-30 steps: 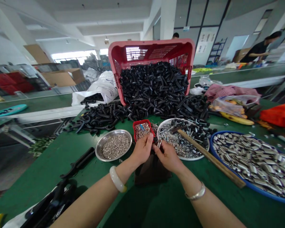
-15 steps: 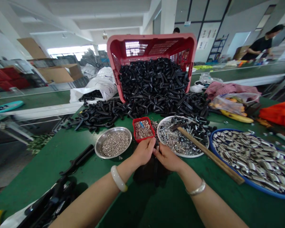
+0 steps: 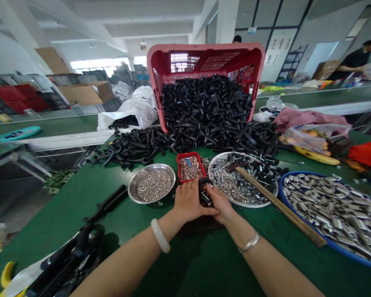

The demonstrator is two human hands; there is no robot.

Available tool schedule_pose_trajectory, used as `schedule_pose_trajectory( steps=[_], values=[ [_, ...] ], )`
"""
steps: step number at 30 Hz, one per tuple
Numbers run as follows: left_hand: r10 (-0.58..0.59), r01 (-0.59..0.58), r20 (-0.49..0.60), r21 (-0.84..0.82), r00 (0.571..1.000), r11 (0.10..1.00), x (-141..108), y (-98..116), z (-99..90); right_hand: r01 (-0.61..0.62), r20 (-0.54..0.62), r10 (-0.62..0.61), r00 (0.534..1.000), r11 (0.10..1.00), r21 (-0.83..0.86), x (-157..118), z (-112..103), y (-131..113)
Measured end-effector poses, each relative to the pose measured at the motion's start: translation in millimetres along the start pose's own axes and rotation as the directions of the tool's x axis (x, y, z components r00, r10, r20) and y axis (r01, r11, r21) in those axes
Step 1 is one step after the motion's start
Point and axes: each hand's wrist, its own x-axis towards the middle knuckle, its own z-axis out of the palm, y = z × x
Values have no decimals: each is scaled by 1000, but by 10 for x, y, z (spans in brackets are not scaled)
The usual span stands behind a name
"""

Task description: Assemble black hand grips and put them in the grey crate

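Note:
Both hands meet over the green table around a curved black plastic part (image 3: 205,185). My left hand (image 3: 188,201) is closed on its left side, fingers curled and thumb reaching toward the other hand. My right hand (image 3: 221,204) grips the part from the right, its fingertips near a small metal piece too small to name. Just beyond the hands stands a small red tray (image 3: 178,169) of rivet-like metal pins. A steel bowl (image 3: 130,194) of small metal pieces sits to the left, and a white dish (image 3: 276,189) of screws and black knobs to the right.
A hammer (image 3: 281,206) lies across the white dish. Right of it is a blue basin (image 3: 327,240) of metal pieces. A tipped red crate (image 3: 152,74) spills black parts behind. Assembled black pieces (image 3: 80,255) lie at left. A co-worker (image 3: 357,62) stands far right.
My left hand has turned from a pinch to a palm-down wrap over the black part. The part now shows between the hands. The whole view has shifted slightly.

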Motion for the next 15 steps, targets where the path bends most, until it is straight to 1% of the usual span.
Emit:
schedule_pose_trajectory(
  steps=[1, 2, 3, 4, 5, 6, 7, 8, 9, 10, 12, 13, 15],
  values=[
    [10, -10, 4, 5, 1000, 1000, 2, -17, 8, 15, 40, -14, 999, 1000, -27, -18, -6, 1],
    [21, -21, 14, -2, 1000, 1000, 9, -43, 6, 36, 87, -27, 996, 995, -97, -27, -25, -21],
    [31, -31, 31, -20, 999, 999, 18, -75, -7, 63, 136, -33, 990, 973, -223, -22, -56, -71],
    [42, -39, 51, -43, 998, 998, 28, -109, -26, 103, 174, -33, 984, 903, -417, 2, -93, -148],
    [57, -53, 70, -65, 996, 996, 36, -140, -49, 146, 192, -31, 981, 768, -623, 47, -129, -247],
    [79, -72, 87, -81, 993, 994, 43, -166, -69, 177, 197, -28, 980, 567, -805, 113, -156, -360],
    [106, -98, 96, -88, 990, 991, 49, -184, -85, 198, 183, -77, 980, 279, -940, 198, -166, -474],
    [138, -130, 97, -85, 986, 988, 55, -193, -92, 187, 165, -136, 977, 166, -968, 299, -154, -577],
    [172, -166, 94, -74, 981, 983, 63, -195, -90, 200, 185, -187, 965, 62, -978, 409, -118, -660],
    [203, -198, 89, -60, 975, 978, 74, -193, -79, 258, 280, -196, 940, -131, -957, 524, -59, -715],
    [239, -238, 80, -22, 968, 971, 103, -187, -35, 329, 369, -142, 919, -243, -913, 751, 101, -739],
    [248, -248, 81, -1, 966, 969, 118, -189, -8, 349, 389, -107, 915, -275, -896, 855, 186, -717],
    [258, -262, 100, 24, 961, 965, 137, -207, 39, 365, 397, -60, 916, -286, -886, 1034, 324, -640]
  ],
)
